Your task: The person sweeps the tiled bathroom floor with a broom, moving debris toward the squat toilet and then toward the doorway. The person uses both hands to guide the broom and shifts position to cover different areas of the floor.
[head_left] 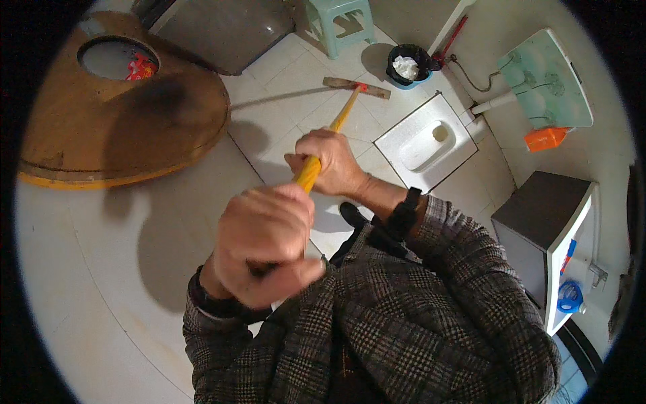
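A long yellow-handled mop (347,111) slants away from me, its narrow, flat, brownish head on the floor tiles and a red joint where the handle meets it. Near the handle's upper end, my left hand (266,239) is closed in a fist, close to the camera and slightly blurred. Farther down, my right hand (330,161) wraps around the handle, with a short yellow stretch showing between the two hands. Beyond the mop head, to its right, lies a white squat toilet (425,149) set into the floor.
A brown round-edged tabletop (182,124) with a round opening fills the left. At the back are a dark box-like cabinet (215,30), a pale green stool (336,23) and a black-lined bin (407,64). A cistern (548,81) and white-edged cabinet (545,209) line the right wall.
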Demonstrator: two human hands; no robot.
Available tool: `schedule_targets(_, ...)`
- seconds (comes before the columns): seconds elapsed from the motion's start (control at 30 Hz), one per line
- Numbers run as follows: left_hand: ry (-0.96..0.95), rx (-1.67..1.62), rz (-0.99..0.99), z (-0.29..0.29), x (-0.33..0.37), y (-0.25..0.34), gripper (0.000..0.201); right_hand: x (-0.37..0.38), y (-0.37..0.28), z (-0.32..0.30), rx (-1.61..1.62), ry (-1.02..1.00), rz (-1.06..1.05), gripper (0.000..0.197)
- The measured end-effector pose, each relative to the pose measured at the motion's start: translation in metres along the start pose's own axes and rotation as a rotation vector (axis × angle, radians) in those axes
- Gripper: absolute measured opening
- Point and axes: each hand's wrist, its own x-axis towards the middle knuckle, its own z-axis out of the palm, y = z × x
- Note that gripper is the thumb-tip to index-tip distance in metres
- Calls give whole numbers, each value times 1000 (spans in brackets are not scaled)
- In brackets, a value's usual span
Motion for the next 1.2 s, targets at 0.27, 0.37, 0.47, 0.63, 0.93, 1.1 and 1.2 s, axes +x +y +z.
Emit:
schedule_targets(0.27,41,211,-121,4,-12,-6,27,-1,11,3,79,-61,75,34)
schedule_targets(0.37,17,39,15,6,-17,0,27,-6,9,11,97,-128,-32,33)
schedule_targets(0.47,131,212,-123,6,-17,-7,25,4,22,16,41,-112,23,20)
schedule_targets(0.63,164,358,-239,5,-20,-22,27,12,39,19,94,-141,64,34)
schedule_targets(0.93,257,322,-109,-5,-26,-15,25,23,40,45,-26,-220,60,20)
schedule_targets(1.1,224,320,-12,-3,-33,-31,32,21,61,57,90,-376,-39,22)
schedule_targets(1.2,223,420,-145,-6,-44,-40,35,20,70,67,228,-347,-151,19)
